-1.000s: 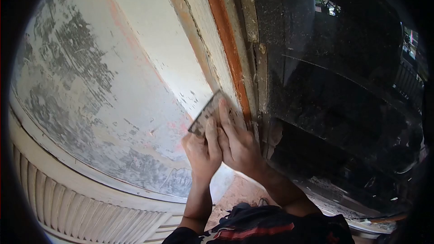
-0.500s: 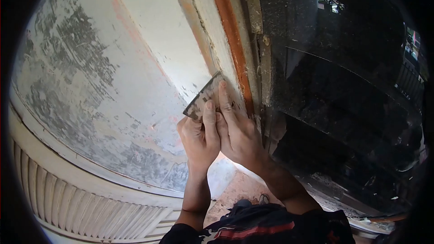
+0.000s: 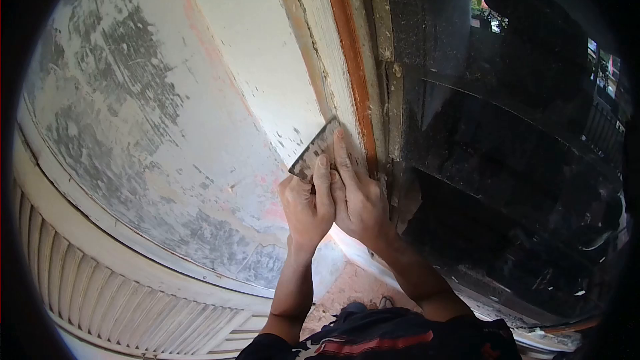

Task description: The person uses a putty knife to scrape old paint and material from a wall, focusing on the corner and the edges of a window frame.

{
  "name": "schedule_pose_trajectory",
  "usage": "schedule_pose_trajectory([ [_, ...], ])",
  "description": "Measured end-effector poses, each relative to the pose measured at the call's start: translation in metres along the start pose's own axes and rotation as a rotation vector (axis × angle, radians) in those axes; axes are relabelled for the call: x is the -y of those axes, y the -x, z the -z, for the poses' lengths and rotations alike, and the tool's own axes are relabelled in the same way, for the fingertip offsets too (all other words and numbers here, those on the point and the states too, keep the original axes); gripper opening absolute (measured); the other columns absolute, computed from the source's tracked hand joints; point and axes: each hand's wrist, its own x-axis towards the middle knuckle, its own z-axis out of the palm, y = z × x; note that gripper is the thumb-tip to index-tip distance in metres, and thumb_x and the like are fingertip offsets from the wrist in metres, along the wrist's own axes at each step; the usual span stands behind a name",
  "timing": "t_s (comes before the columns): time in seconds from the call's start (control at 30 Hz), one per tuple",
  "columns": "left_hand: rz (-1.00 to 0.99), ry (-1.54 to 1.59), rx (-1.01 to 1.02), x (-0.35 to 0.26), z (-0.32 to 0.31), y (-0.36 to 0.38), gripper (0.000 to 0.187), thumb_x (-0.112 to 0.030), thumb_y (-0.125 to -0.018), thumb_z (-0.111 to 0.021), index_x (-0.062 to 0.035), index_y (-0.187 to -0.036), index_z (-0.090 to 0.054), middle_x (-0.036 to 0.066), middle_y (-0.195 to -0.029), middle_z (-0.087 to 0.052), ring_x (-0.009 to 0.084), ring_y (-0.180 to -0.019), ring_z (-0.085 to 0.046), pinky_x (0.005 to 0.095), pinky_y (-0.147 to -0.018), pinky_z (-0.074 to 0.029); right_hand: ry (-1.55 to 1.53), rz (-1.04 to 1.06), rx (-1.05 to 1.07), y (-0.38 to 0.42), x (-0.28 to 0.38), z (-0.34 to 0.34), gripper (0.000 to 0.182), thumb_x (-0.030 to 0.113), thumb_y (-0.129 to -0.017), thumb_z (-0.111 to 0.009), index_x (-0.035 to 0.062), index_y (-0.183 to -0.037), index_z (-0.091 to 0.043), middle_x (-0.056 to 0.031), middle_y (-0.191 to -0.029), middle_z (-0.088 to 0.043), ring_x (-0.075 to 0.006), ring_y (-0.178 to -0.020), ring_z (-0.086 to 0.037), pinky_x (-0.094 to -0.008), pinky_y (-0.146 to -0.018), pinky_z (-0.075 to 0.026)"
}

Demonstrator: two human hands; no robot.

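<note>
A flat, stained putty scraper (image 3: 313, 154) with a dark far edge lies against the pale strip of wall (image 3: 267, 87) beside the door frame. My left hand (image 3: 307, 210) grips its left side, fingers curled and thumb stretched up its face. My right hand (image 3: 360, 207) holds the right side, one finger extended almost to the dark edge. The two hands touch side by side. Dark smears show on the wall just above the blade. The scraper's lower part is hidden by my hands.
An orange-brown stripe (image 3: 350, 47) runs along the frame on the right, next to a glossy dark panel (image 3: 507, 160). Patchy grey wall (image 3: 127, 107) fills the left. Below it curves a white louvred panel (image 3: 113, 293). A reddish floor (image 3: 340, 283) shows below my hands.
The view has shifted, so wall and hands appear farther right and lower. The scraper has slid slightly down the wall strip, showing more dark smears above its edge. Both hands keep their grip.
</note>
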Motion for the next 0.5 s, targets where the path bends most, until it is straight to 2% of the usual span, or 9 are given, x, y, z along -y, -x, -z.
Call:
schedule_pose_trajectory([
  [0.07,0.007,-0.012,0.039,-0.001,0.005,-0.006,0.028,-0.009,-0.098,-0.051,0.0071,-0.078,-0.06,0.011,-0.06,-0.058,0.01,-0.055,-0.045,0.0289,-0.051,-0.039,0.016,-0.128,0.127,-0.001,0.006,0.005,0.064,0.015,-0.095,-0.052,-0.0046,-0.148,-0.022,-0.0237,-0.078,-0.06,-0.0381,-0.064,-0.063,-0.0432,-0.057,-0.05],
  [0.23,-0.001,0.023,0.086,0.0,0.007,-0.016,0.029,-0.011,-0.099,-0.05,0.0064,-0.078,-0.06,0.008,-0.06,-0.058,0.0095,-0.055,-0.045,0.029,-0.051,-0.038,0.088,-0.149,0.113,-0.011,0.011,0.006,0.062,0.017,-0.096,-0.051,-0.0034,-0.148,-0.025,-0.0233,-0.076,-0.059,-0.0353,-0.059,-0.062,-0.0405,-0.052,-0.05],
  [0.3,0.038,0.084,0.08,0.01,0.006,-0.008,0.023,-0.009,-0.095,-0.054,0.004,-0.077,-0.062,0.018,-0.061,-0.06,0.0283,-0.048,-0.055,0.0346,-0.049,-0.042,0.14,-0.128,0.097,-0.005,0.011,0.004,0.061,0.018,-0.096,-0.051,-0.0029,-0.148,-0.026,-0.0226,-0.075,-0.059,-0.034,-0.057,-0.061,-0.0396,-0.05,-0.05],
  [0.4,0.112,0.13,0.128,0.016,0.007,-0.002,0.022,-0.008,-0.094,-0.054,0.0039,-0.078,-0.062,0.018,-0.061,-0.059,0.028,-0.049,-0.056,0.0343,-0.049,-0.042,0.202,-0.133,0.084,0.0,0.014,0.004,0.061,0.019,-0.096,-0.051,-0.0012,-0.148,-0.027,-0.0214,-0.074,-0.058,-0.0321,-0.053,-0.06,-0.0395,-0.048,-0.049],
  [0.5,0.077,0.157,0.111,0.016,0.007,-0.004,0.021,-0.008,-0.094,-0.054,0.0038,-0.079,-0.062,0.018,-0.061,-0.06,0.028,-0.049,-0.056,0.0347,-0.049,-0.042,0.202,-0.186,0.144,-0.001,0.019,0.008,0.061,0.019,-0.096,-0.052,-0.0024,-0.148,-0.027,-0.0206,-0.074,-0.058,-0.0318,-0.055,-0.06,-0.0388,-0.049,-0.049],
])
